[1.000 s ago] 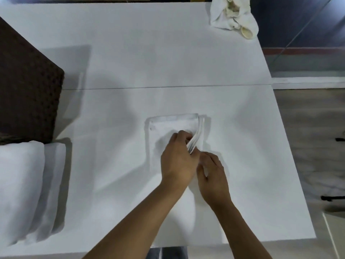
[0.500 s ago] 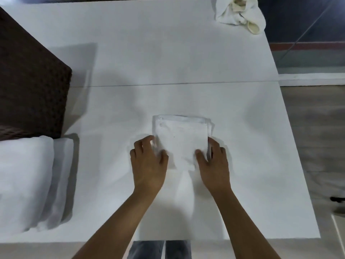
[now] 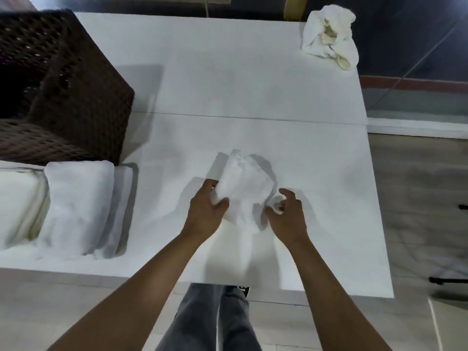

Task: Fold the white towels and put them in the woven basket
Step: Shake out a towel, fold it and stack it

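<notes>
Folded towel (image 3: pixel 243 188) — small, white and thick — sits near the middle of the white table (image 3: pixel 228 79), its near edge lifted in our left hand (image 3: pixel 206 211). We see the left thumb curled over the top of the cloth and the fingers tucked along its left side, so that hand grips the towel. Our right hand (image 3: pixel 287 216) is just beside the towel's right edge with its fingers loosely curled and spread; whether the fingertips touch the cloth we cannot tell, and nothing is held in it.

At the far left of the table stands the dark woven basket (image 3: pixel 83 97), well apart from the hands. Just in front of it, at the table's left edge, lies a stack of folded white towels (image 3: pixel 76 206), with more white cloth beside it running out of view. On the far right corner of the table sits a crumpled white towel (image 3: pixel 329 36) — bunched up, not folded. Below the table's near edge we see grey trousers (image 3: pixel 210 323) and the floor.
</notes>
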The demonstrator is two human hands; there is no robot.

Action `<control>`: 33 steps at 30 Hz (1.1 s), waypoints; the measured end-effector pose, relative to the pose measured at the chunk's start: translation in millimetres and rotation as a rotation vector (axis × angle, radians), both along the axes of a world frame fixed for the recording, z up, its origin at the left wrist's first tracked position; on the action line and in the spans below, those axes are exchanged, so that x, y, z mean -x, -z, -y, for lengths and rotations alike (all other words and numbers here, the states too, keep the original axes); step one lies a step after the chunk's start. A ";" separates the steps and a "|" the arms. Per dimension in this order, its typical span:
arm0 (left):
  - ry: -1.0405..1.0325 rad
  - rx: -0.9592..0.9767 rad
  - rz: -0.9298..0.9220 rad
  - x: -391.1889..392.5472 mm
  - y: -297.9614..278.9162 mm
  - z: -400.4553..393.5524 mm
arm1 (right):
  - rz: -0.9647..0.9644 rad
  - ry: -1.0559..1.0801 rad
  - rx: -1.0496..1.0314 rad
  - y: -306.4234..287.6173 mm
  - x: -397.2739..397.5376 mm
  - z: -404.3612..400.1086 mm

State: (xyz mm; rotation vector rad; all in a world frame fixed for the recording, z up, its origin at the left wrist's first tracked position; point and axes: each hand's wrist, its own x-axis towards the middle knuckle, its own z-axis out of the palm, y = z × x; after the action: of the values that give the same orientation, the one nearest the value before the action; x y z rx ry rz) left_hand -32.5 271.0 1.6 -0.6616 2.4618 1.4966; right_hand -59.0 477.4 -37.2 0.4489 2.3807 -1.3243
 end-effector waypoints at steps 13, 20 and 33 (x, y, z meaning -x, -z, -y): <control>0.134 0.054 -0.208 -60.4 -101.3 38.7 | -0.033 -0.502 0.370 -100.8 9.9 36.5; -0.120 -0.028 -0.304 -90.2 -132.2 86.8 | 0.014 -0.597 0.442 -128.3 15.7 97.3; -0.512 -0.150 -0.271 -137.0 -127.6 252.1 | 0.354 -0.645 0.585 -144.7 -45.3 255.5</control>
State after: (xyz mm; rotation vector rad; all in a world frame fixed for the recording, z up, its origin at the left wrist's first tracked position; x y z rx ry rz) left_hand 104.5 18.9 129.2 -1.1971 2.4463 2.0494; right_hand -13.7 221.9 107.5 -0.2268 1.5432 -1.3821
